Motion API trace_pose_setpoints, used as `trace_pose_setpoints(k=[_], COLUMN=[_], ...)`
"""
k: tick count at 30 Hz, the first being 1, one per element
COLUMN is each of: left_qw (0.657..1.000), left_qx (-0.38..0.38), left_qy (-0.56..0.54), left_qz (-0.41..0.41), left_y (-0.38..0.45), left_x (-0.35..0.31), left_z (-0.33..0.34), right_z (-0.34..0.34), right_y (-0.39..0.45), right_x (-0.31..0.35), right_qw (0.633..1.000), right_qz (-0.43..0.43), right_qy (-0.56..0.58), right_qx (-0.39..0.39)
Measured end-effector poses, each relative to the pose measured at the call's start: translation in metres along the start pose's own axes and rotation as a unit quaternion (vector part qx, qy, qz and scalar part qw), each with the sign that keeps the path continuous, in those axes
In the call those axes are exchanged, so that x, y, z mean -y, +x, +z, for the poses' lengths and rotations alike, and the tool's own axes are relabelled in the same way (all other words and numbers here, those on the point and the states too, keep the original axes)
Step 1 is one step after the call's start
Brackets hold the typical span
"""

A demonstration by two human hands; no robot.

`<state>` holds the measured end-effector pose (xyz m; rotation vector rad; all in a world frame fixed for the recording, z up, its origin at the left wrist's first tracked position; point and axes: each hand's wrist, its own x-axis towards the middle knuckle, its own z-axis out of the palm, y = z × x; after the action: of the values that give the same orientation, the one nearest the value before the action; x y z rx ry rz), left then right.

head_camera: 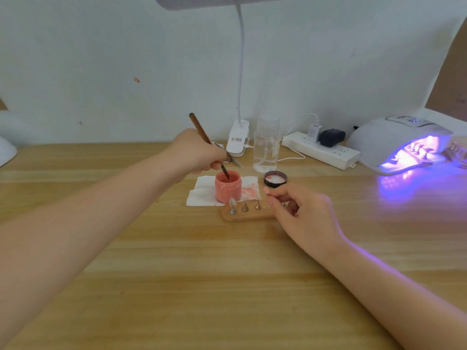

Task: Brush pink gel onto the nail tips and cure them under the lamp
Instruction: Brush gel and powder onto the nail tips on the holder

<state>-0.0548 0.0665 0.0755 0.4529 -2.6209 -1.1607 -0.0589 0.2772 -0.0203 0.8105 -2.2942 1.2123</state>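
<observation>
Light wood-grain table (177,261), smooth with a soft sheen; small wooden holder block (246,215), matt, fitted with shiny metal stands (232,211). Glossy pink plastic jar (228,188) on crumpled white paper tissue (202,190) stained pink, beside a black lid (275,178); brush (202,131) with matt brown wooden handle. Clear glossy bottle (266,145), smooth white plastic power strip (321,150) and curing lamp (389,142) at right.

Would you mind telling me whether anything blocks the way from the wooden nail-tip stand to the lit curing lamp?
Nothing visible does. The wooden nail-tip stand faces bare wooden table toward the glowing white curing lamp; only the right hand, resting at its end, lies that way.
</observation>
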Motion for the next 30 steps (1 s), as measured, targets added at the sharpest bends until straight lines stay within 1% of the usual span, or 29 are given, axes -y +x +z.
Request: trace_pose_setpoints(k=[8, 10, 13, 15, 18, 20, 22, 25, 30], left_qw=[0.997, 0.996, 0.997, 0.994, 0.969, 0.937, 0.909, 0.889, 0.879], left_qx=[0.064, 0.068, 0.052, 0.040, 0.049, 0.075, 0.092, 0.096, 0.098], left_qy=[0.033, 0.030, -0.013, -0.074, -0.198, -0.281, -0.337, -0.367, -0.377], left_qz=[-0.038, -0.041, -0.047, -0.070, -0.139, -0.191, -0.226, -0.257, -0.276], left_y=[0.011, 0.012, 0.014, 0.015, 0.013, 0.010, 0.008, 0.006, 0.006], left_x=[0.001, 0.002, 0.003, 0.005, 0.015, 0.023, 0.032, 0.044, 0.057], left_z=[0.012, 0.012, 0.005, -0.003, -0.011, -0.013, -0.013, -0.012, -0.013], right_z=[0.000, 0.000, 0.000, -0.001, -0.001, -0.001, -0.001, -0.001, -0.001], right_y=[0.001, 0.001, 0.000, 0.000, 0.001, 0.001, 0.001, 0.000, 0.000], right_x=[-0.001, -0.001, -0.001, 0.000, 0.000, 0.001, 0.001, 0.002, 0.002], right_qw=[1.000, 1.000, 1.000, 1.000, 1.000, 1.000, 1.000, 1.000, 1.000], right_qz=[-0.003, 0.002, 0.006, 0.006, 0.008, 0.007, 0.005, 0.007, 0.007], right_qy=[-0.009, -0.009, -0.008, -0.009, -0.012, -0.015, -0.016, -0.019, -0.019], right_qx=[0.015, 0.015, 0.011, 0.010, 0.013, 0.014, 0.014, 0.014, 0.014])
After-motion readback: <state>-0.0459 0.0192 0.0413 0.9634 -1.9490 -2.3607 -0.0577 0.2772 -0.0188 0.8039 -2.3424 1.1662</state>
